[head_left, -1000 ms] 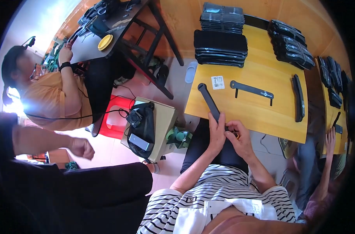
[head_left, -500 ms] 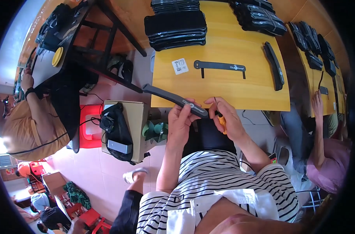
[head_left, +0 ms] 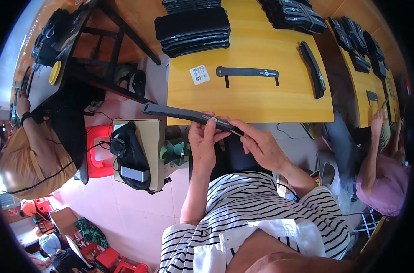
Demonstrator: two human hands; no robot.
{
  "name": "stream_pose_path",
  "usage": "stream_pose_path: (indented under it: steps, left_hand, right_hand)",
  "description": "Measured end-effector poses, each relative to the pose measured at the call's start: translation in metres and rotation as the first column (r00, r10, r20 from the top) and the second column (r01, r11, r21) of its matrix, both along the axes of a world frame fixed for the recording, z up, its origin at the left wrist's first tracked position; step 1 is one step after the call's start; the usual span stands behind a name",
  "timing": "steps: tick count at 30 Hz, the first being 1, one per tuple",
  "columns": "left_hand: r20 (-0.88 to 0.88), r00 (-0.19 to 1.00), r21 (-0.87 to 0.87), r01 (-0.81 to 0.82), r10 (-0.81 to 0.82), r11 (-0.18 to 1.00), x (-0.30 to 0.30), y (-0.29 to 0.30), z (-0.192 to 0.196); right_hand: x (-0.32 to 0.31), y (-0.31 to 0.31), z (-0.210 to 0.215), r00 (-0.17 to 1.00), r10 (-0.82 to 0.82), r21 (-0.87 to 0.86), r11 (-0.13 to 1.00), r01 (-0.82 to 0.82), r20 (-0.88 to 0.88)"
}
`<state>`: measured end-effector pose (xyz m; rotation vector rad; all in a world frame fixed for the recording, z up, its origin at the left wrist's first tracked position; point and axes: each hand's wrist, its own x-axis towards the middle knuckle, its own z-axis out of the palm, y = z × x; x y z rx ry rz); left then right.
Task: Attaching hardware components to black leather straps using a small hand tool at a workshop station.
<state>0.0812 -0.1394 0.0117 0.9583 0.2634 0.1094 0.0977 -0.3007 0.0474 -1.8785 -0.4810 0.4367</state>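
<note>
My left hand (head_left: 202,144) is closed around a long dark grey strap (head_left: 170,110) with a pale printed mark. The strap slants from upper left down toward my other hand, just off the table's near edge. My right hand (head_left: 265,149) is closed at the strap's right end, fingers pressed together. A thin light tip (head_left: 236,133) pokes from its fingers against that end; the tool's handle is hidden in the palm. Beyond my hands, a similar strap (head_left: 248,72) with two short black tabs lies flat on the yellow table (head_left: 193,100).
A white printed label (head_left: 199,75) lies left of the flat strap, and a curved stack of straps (head_left: 312,70) at right. Black bundles (head_left: 192,29) stand at the back. A carton (head_left: 143,136) and red stool (head_left: 97,157) sit lower left. People work on both sides.
My right hand has moved left against the strap's end, and the tool's yellow handle has gone out of sight. The strap's far end has swung left. The whole view has shifted slightly.
</note>
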Motion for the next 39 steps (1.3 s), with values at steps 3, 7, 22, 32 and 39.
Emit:
stream_pose_path:
  steps: [3,7,22,32,39]
  left_hand:
    - [0.009,1.0,0.081,-0.03,0.029,0.996,0.0,-0.004,0.002]
    - [0.043,0.998,0.17,-0.057,0.05,0.984,-0.002,-0.007,0.003]
    - [0.139,0.984,0.321,-0.153,0.113,0.935,-0.003,-0.017,0.0]
    - [0.374,0.918,0.646,-0.357,0.127,0.675,-0.003,-0.03,-0.011]
    - [0.536,0.843,0.69,-0.464,0.039,0.555,0.007,-0.014,-0.018]
  right_hand:
    - [0.001,0.0,0.0,1.0,-0.004,-0.046,0.999,0.005,0.014]
    - [0.001,0.001,-0.002,0.998,-0.012,-0.051,0.999,0.015,0.061]
    - [0.003,0.008,-0.014,0.982,-0.102,0.009,0.995,0.101,0.157]
    - [-0.002,0.032,-0.034,0.959,-0.276,0.221,0.933,0.285,-0.072]
    - [0.003,0.033,-0.032,0.941,-0.257,0.267,0.912,0.311,-0.22]
